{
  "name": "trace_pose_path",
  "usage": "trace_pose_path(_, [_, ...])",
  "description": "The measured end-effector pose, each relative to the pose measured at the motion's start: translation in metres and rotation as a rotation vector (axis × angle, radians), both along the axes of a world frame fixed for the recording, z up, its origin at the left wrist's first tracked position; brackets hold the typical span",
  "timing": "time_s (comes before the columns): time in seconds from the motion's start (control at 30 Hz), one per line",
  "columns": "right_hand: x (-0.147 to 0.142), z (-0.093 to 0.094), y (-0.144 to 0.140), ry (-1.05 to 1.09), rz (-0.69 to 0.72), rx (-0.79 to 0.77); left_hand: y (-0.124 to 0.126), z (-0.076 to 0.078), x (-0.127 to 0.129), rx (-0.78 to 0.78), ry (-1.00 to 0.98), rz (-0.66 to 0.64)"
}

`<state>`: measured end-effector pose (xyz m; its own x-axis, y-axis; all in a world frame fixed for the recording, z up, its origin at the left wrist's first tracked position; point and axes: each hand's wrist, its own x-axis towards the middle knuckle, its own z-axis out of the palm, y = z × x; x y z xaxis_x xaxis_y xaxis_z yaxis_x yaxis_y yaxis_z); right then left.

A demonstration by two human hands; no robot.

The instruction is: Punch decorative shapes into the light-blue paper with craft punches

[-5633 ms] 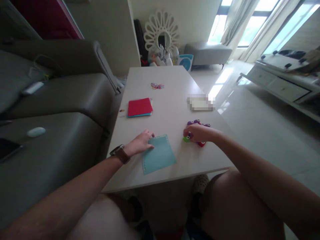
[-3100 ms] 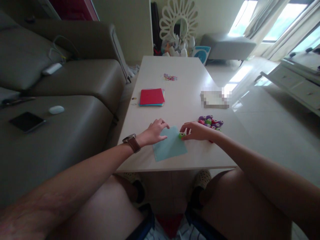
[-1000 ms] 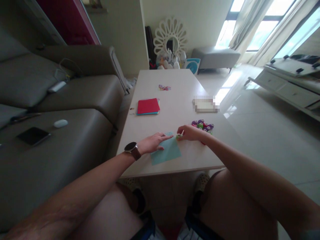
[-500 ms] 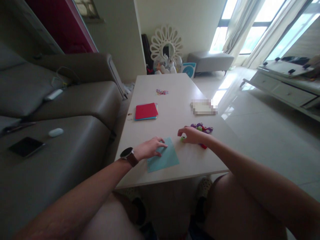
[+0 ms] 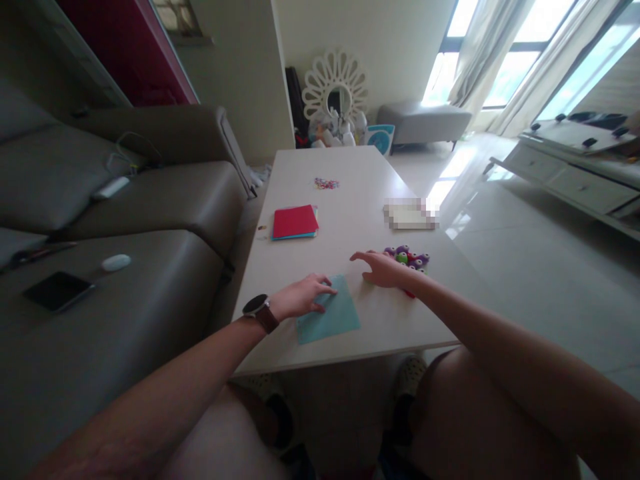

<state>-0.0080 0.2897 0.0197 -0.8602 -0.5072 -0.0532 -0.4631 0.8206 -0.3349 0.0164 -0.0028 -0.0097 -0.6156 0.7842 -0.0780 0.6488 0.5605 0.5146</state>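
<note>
Green piece out of sight, right fingers spread

Right hand [image 5: 383, 269]: index now stretched out, thumb apart from it. Half a second ago a green eyed piece showed by the thumb; now it doesn't. Hidden by the hand or let go, can't tell. My read: no pinch between those two; lower fingers unclear.
Left hand [image 5: 303, 297]: over the teal sheet [image 5: 340, 313], fingers apart, no visible shift. Sheet lies flat on the bench [image 5: 280, 267], near edge side, so it looks steady. Eyed pieces [image 5: 403, 258]: clustered just beyond the right hand, partly covered.
</note>
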Motion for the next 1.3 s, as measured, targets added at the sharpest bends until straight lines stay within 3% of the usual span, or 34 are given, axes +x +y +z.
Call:
trace_pose_path(0.23, [-0.001, 0.001, 0.003, -0.062, -0.024, 0.062, 0.000, 0.000, 0.000, 0.004, -0.017, 0.008])
trace_pose_path(0.5, [0.001, 0.018, 0.007, -0.138, 0.037, 0.074, 0.000, -0.005, 0.000, 0.030, -0.004, 0.002])
trace_pose_path(0.8, [-0.001, 0.020, 0.009, -0.147, 0.093, 0.155, 0.000, -0.001, 0.001, -0.011, -0.002, 0.007])
trace_pose_path(1.3, [0.001, 0.006, 0.023, -0.087, 0.047, 0.017, 0.003, 0.003, 0.000, -0.011, 0.003, 0.007])
